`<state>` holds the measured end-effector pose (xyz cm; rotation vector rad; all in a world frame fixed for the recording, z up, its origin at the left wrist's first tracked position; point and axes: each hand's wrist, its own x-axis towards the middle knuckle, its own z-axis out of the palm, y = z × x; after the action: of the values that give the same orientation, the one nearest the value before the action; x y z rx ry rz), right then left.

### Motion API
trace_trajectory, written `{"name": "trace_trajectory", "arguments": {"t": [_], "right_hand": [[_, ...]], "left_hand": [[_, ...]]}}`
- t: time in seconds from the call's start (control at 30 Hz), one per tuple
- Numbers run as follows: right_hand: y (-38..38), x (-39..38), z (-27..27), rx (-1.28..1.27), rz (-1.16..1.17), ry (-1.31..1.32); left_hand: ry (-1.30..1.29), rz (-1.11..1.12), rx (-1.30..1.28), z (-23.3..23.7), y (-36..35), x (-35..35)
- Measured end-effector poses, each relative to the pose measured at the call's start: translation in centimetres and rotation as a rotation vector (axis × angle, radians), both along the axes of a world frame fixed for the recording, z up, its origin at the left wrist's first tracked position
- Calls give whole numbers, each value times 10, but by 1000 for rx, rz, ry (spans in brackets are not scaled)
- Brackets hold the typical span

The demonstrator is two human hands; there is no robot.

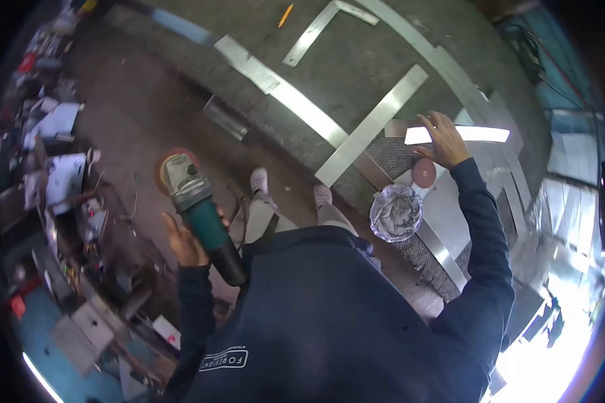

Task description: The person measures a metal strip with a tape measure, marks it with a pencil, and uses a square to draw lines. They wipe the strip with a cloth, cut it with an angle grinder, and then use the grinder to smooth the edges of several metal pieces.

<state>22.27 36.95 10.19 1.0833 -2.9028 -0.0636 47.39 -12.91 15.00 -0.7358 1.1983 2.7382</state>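
Observation:
My left hand point(187, 243) is wrapped around the body of a teal and black angle grinder point(207, 218). The grinder's metal head points away from me, with a reddish-brown disc point(165, 173) on it, held off to my left above the floor. On the other side, my right hand point(445, 142) grips a short flat metal strip point(480, 134) at the workbench, fingers over one edge and thumb near the other. Just below that hand lies a loose round reddish disc point(423, 172). Nearer my body stands a bowl wrapped in crinkled clear plastic point(396, 213).
A long flat metal bar point(383, 117) lies across another long bar point(302, 111) on the bench. Beyond are an L-shaped metal piece point(312, 32) and an orange pencil-like stick point(285, 15). Cluttered shelving with scrap point(67, 181) lines the left. My feet stand on the floor below.

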Motion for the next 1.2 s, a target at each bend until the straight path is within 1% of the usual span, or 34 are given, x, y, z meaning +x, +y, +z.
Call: {"name": "trace_trajectory", "arguments": {"t": [0.03, 0.1, 0.13, 0.2, 0.23, 0.27, 0.33, 0.37, 0.4, 0.43, 0.5, 0.57, 0.63, 0.7, 0.77, 0.8, 0.83, 0.87, 0.9, 0.93, 0.97, 1.03, 1.07, 1.1, 1.17, 1.2], "right_hand": [[-6, -3, -11, -20, 35, -20], [-29, -3, -26, -153, 194, -107], [-51, 5, -26, -222, 236, -208], [-87, 13, -52, -262, 435, -277], [-107, 25, -54, -271, 478, -294], [-126, 31, -45, -222, 515, -417], [-143, 32, -63, -195, 573, -404], [-148, 31, -70, -166, 603, -387], [-149, 29, -75, -180, 643, -315], [-150, 27, -77, -176, 663, -319], [-153, 22, -80, -108, 628, -444], [-159, 19, -75, -110, 646, -421], [-168, 12, -72, -14, 616, -490], [-172, 10, -74, 8, 664, -500], [-180, 12, -65, 312, 470, -661], [-175, 13, -65, 269, 539, -597], [-170, 15, -66, 272, 551, -590], [-166, 18, -66, 71, 645, -387], [-164, 20, -67, -131, 727, -181], [-170, 21, -64, -356, 759, -21], [-171, 23, -59, -355, 767, -15], [-168, 34, -52, -359, 505, -231], [-173, 42, -42, -441, 496, -217], [-177, 50, -32, -447, 495, -220], [-189, 69, -4, -601, 530, -183], [-190, 73, -5, -595, 517, -180]], "left_hand": [[-20, 35, -20, 0, 11, 9], [-60, 72, -7, 1, 34, 29], [-76, 90, -22, 2, 43, 37], [-100, 149, -57, 2, 61, 52], [-112, 178, -83, 1, 68, 58], [-116, 206, -85, 3, 75, 63], [-83, 226, 4, 10, 86, 70], [-85, 249, 5, 14, 91, 74], [-108, 278, -20, 18, 98, 78], [-131, 306, -43, 19, 103, 84], [-117, 309, -49, 15, 107, 98], [-99, 299, -56, 8, 111, 109], [-67, 313, 6, 4, 114, 114], [-96, 355, 2, 5, 121, 116], [-124, 405, -4, 4, 121, 120], [-84, 360, 45, 0, 120, 124], [-43, 313, 94, -4, 118, 128], [-36, 322, 93, -7, 117, 130], [6, 263, 153, -9, 116, 130], [50, 203, 212, -11, 115, 128], [59, 209, 210, -13, 113, 125], [80, 42, 194, -13, 113, 119], [-32, 73, 285, -11, 118, 117], [-36, 73, 281, -9, 120, 111], [51, -111, 394, -5, 124, 96], [7, -100, 467, 0, 129, 90]]}}
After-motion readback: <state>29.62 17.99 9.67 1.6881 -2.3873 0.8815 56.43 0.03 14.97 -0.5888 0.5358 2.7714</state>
